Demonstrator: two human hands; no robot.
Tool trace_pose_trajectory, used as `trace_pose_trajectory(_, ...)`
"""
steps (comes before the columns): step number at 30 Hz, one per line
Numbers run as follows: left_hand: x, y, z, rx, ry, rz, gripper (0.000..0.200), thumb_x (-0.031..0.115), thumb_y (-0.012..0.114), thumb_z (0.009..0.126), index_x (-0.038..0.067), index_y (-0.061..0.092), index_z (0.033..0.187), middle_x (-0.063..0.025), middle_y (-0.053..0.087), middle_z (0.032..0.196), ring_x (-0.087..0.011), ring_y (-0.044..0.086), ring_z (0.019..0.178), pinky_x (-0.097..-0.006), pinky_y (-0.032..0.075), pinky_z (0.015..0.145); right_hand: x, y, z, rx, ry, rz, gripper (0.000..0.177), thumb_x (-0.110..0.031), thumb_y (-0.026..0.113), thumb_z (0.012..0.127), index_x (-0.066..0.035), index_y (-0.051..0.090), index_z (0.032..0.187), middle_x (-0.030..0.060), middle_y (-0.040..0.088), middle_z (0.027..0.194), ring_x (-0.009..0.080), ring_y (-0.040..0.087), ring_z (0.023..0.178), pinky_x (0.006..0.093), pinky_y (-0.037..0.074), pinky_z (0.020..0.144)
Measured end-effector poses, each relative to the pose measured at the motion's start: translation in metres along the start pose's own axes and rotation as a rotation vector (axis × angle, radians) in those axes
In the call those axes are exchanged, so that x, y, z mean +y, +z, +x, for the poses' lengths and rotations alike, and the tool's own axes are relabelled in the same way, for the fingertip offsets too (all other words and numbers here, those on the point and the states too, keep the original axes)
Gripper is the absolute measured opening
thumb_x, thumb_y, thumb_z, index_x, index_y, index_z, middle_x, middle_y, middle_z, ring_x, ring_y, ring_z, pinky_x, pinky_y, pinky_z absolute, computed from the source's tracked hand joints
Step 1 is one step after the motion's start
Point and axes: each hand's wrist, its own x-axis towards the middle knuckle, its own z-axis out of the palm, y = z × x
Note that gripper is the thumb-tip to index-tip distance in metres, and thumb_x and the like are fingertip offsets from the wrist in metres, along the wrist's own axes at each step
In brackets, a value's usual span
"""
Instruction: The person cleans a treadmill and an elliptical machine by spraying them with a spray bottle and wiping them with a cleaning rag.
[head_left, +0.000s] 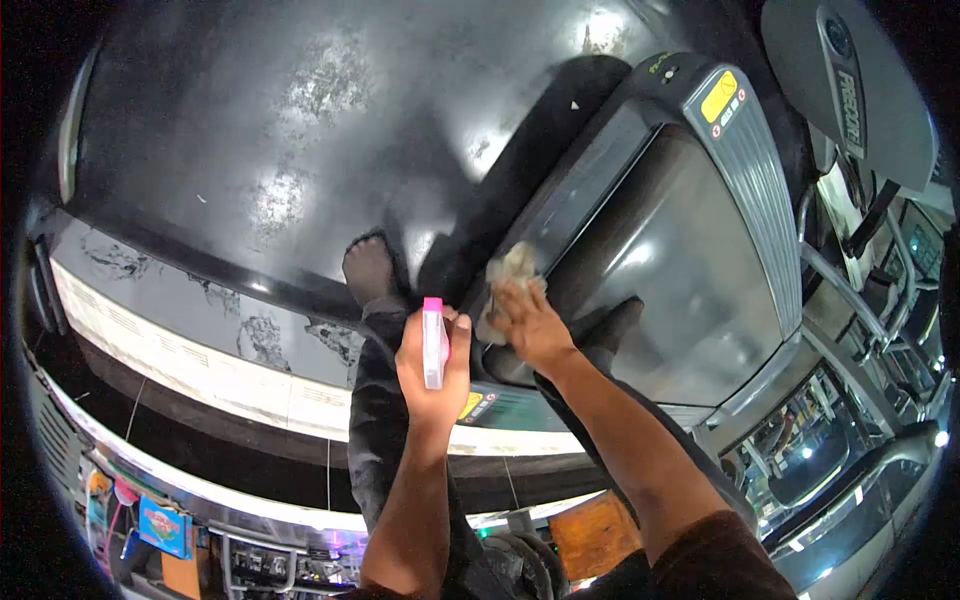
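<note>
My left hand (415, 372) is closed around what looks like a spray bottle (434, 350), seen from above, with a pale head and a pink tip pointing away from me. The bottle's body is hidden by the hand. My right hand (532, 325) presses a crumpled, pale, dirty cloth (514, 264) on the dark side rail (590, 205) of a treadmill. Its fingers lie over the cloth, which sticks out beyond them. Right beside the rail is the treadmill's black belt (680, 240).
My bare left foot (370, 268) stands on a dark, worn surface (330, 90); the other foot (622, 322) is on the belt. A ridged end cover (755, 180) with a yellow label borders the belt. Gym machine frames (850, 295) stand at the right, and a wooden board (592, 535) lies below.
</note>
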Motion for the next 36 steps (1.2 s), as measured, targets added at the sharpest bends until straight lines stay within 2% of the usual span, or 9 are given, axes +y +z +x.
trace_pose_trajectory(3, -0.006, 0.005, 0.008, -0.023, -0.043, 0.004, 0.009, 0.004, 0.068, 0.094, 0.003, 0.061, 0.100, -0.0006, 0.061, 0.080, -0.0073, 0.055, 0.071, -0.0232, 0.045, 0.066, 0.031, -0.087, 0.026, -0.231, -0.107, -0.169, 0.033, -0.019, 0.050, 0.095, -0.018, 0.064, 0.125, 0.0170, 0.039, 0.157, 0.0337, 0.030, 0.150, 0.0559, 0.018, 0.124)
trace_pose_trajectory(5, 0.001, 0.001, 0.007, -0.040, -0.098, 0.070, 0.009, 0.002, 0.067, 0.095, 0.003, 0.061, 0.101, -0.0006, 0.061, 0.082, -0.0069, 0.055, 0.071, -0.0233, 0.046, 0.065, 0.104, -0.094, 0.039, 0.291, 0.128, -0.068, 0.033, -0.017, 0.052, 0.093, -0.012, 0.063, 0.124, 0.0196, 0.052, 0.142, 0.0403, 0.037, 0.143, 0.0536, 0.022, 0.124)
trace_pose_trajectory(8, -0.013, 0.001, 0.007, -0.067, -0.018, 0.087, 0.017, 0.008, 0.073, 0.092, 0.001, 0.062, 0.103, -0.0030, 0.063, 0.080, -0.0087, 0.056, 0.070, -0.0252, 0.046, 0.065, 0.176, -0.194, 0.065, 0.435, 0.346, -0.360, 0.034, -0.010, 0.051, 0.091, -0.008, 0.062, 0.123, 0.0193, 0.051, 0.145, 0.0398, 0.039, 0.141, 0.0532, 0.023, 0.123)
trace_pose_trajectory(12, -0.012, -0.008, 0.016, -0.072, -0.071, 0.068, 0.018, 0.009, 0.072, 0.093, 0.000, 0.061, 0.105, -0.0046, 0.063, 0.080, -0.0102, 0.060, 0.072, -0.0268, 0.049, 0.067, 0.194, -0.131, 0.053, 0.292, 0.322, -0.401, 0.034, -0.010, 0.050, 0.092, -0.007, 0.061, 0.125, 0.0182, 0.046, 0.151, 0.0391, 0.031, 0.148, 0.0531, 0.019, 0.124)
trace_pose_trajectory(15, -0.009, -0.014, 0.025, -0.034, -0.095, 0.091, 0.020, 0.008, 0.073, 0.092, 0.000, 0.061, 0.107, -0.0050, 0.065, 0.084, -0.0104, 0.060, 0.073, -0.0263, 0.050, 0.069, 0.103, -0.067, 0.023, 0.379, 0.321, 0.002, 0.058, 0.004, 0.048, 0.082, -0.003, 0.052, 0.139, 0.0176, 0.040, 0.156, 0.0380, 0.026, 0.151, 0.0564, 0.024, 0.122)
trace_pose_trajectory(18, 0.002, -0.015, 0.036, 0.005, -0.102, 0.103, 0.017, 0.006, 0.071, 0.093, 0.001, 0.062, 0.106, -0.0038, 0.064, 0.086, -0.0090, 0.059, 0.075, -0.0248, 0.049, 0.071, 0.002, 0.024, -0.016, -0.162, 0.173, -0.093, 0.052, -0.011, 0.048, 0.094, -0.007, 0.049, 0.145, 0.0130, 0.037, 0.160, 0.0301, 0.029, 0.151, 0.0491, 0.016, 0.126)
trace_pose_trajectory(23, 0.010, -0.019, 0.037, -0.001, -0.167, 0.065, 0.012, 0.003, 0.069, 0.094, 0.002, 0.061, 0.104, -0.0022, 0.063, 0.090, -0.0085, 0.058, 0.082, -0.0248, 0.049, 0.076, -0.057, 0.001, 0.008, -0.208, 0.086, 0.229, 0.035, -0.013, 0.056, 0.091, -0.013, 0.063, 0.125, 0.0114, 0.059, 0.136, 0.0322, 0.049, 0.134, 0.0501, 0.028, 0.120)
trace_pose_trajectory(32, -0.007, -0.007, 0.018, -0.031, -0.159, 0.025, 0.013, 0.005, 0.069, 0.094, 0.003, 0.061, 0.104, -0.0008, 0.061, 0.084, -0.0068, 0.056, 0.074, -0.0232, 0.047, 0.067, 0.178, -0.195, 0.072, 0.405, 0.311, -0.327, 0.041, -0.005, 0.055, 0.086, -0.010, 0.062, 0.126, 0.0143, 0.048, 0.148, 0.0355, 0.043, 0.137, 0.0489, 0.035, 0.115)
trace_pose_trajectory(36, -0.005, -0.009, 0.024, -0.035, -0.067, 0.081, 0.021, 0.008, 0.074, 0.091, 0.001, 0.062, 0.106, -0.0069, 0.065, 0.080, -0.0112, 0.059, 0.069, -0.0266, 0.047, 0.064, 0.149, -0.112, 0.043, 0.361, 0.377, -0.141, 0.054, 0.009, 0.051, 0.079, -0.004, 0.057, 0.131, 0.0125, 0.043, 0.155, 0.0413, 0.030, 0.148, 0.0557, 0.023, 0.123)
